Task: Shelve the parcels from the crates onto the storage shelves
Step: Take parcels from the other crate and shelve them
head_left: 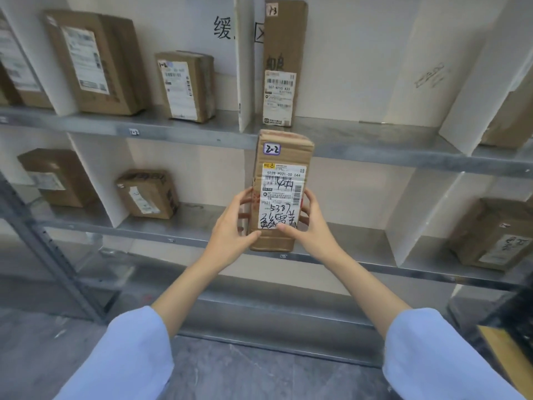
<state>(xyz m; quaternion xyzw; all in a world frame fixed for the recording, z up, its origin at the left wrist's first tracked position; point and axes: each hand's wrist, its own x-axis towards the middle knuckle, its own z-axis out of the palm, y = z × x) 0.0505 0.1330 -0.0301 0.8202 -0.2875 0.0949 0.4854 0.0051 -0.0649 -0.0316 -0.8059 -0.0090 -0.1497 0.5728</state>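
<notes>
A tall brown cardboard parcel with a white shipping label and a small sticker marked "2-2" stands upright in front of the middle shelf. My left hand grips its left side and my right hand grips its right side, thumbs on the label. Its lower edge is level with the front lip of the middle shelf, in the bay between two white dividers. Whether it rests on the shelf or hangs just above it is unclear.
The upper shelf carries a tall narrow parcel and two boxes to the left. Boxes stand in the left bay of the middle shelf, another box at the right. A dark crate shows at the lower right.
</notes>
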